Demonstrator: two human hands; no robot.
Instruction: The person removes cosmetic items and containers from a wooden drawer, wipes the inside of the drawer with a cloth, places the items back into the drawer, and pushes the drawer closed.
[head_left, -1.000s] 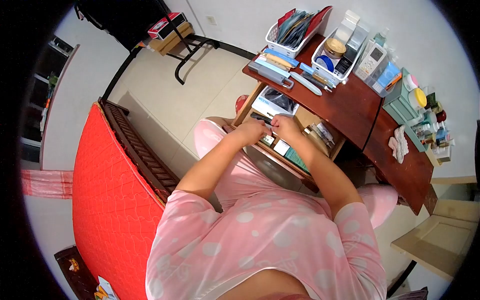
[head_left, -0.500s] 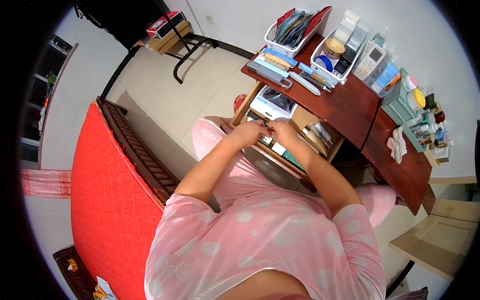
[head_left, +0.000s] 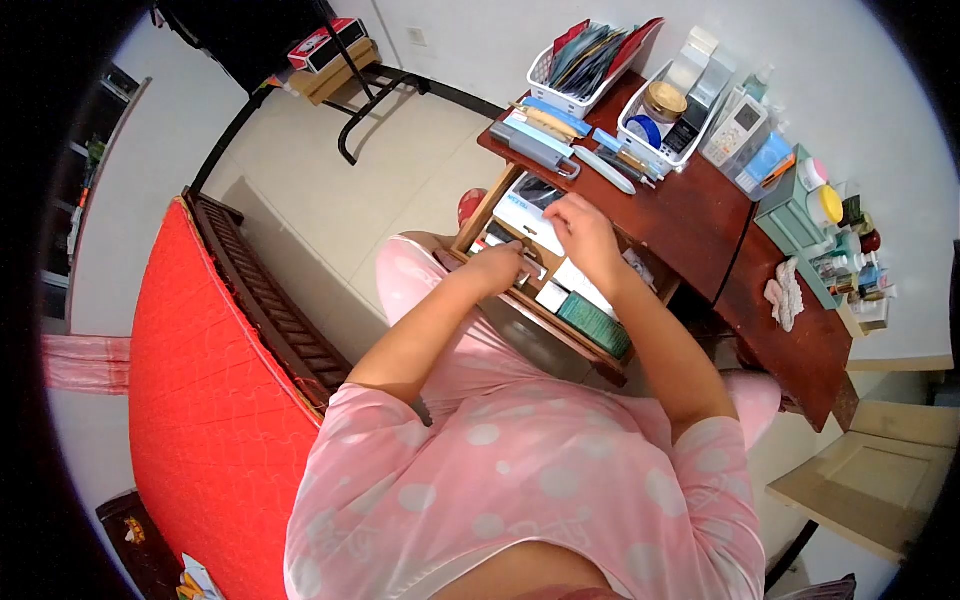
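Pale floor tiles (head_left: 400, 190) spread beyond and left of the left hand (head_left: 497, 270), outside an open wooden drawer (head_left: 482, 218) under a dark red desktop (head_left: 690, 222). At the left fingertips, inside the drawer, is a small white item (head_left: 540, 270); it is mostly hidden, so I cannot tell which way it points. Those fingers are bent downward, and whether they pinch it I cannot tell. Curled fingers on the right hand (head_left: 587, 240) come near the thumb, over the side of a white box (head_left: 522, 212) with black contents; whether they grip anything is unclear. A gap separates the two hands.

Nearer the body and right of the left hand, a green box (head_left: 592, 325) lies lengthwise along the drawer's front edge. Past the right hand, at the desktop's far side, one white basket (head_left: 572, 103) holds upright packets and another basket (head_left: 650, 152) a gold-lidded jar (head_left: 665, 100).
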